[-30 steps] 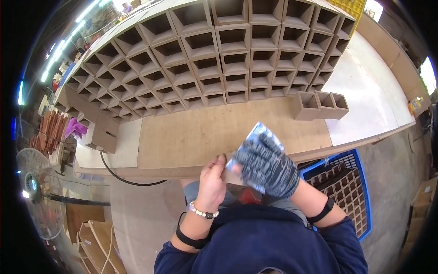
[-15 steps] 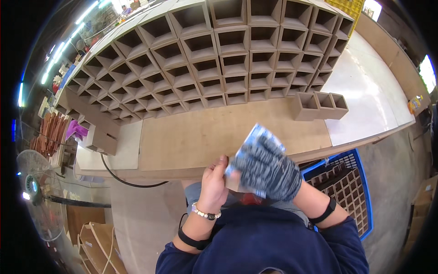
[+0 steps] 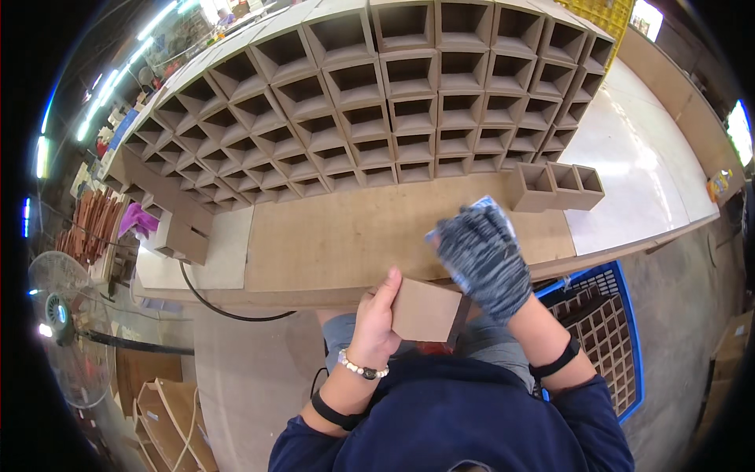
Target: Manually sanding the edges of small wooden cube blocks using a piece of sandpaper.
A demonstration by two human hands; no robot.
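My bare left hand (image 3: 377,320) grips a small brown fibreboard box (image 3: 425,310) by its left side, just off the table's front edge. One flat face of the box is turned up. In my right hand (image 3: 486,259), which wears a grey knitted glove, is a blue-and-white printed sheet (image 3: 462,277); its edges stick out around the fingers. The sheet's underside is hidden. This hand is above the table edge, up and to the right of the box and apart from it.
Open square boxes (image 3: 413,112) stand stacked in a wall across the back of the table (image 3: 338,236). A short row of boxes (image 3: 550,189) sits at right. Below it, a blue crate (image 3: 629,346) holds more boxes. A fan (image 3: 63,315) and a black cable (image 3: 212,303) are at left.
My right hand has moved up and away from the box with the sheet. The box, mostly covered before, now shows its upper face in my left hand.
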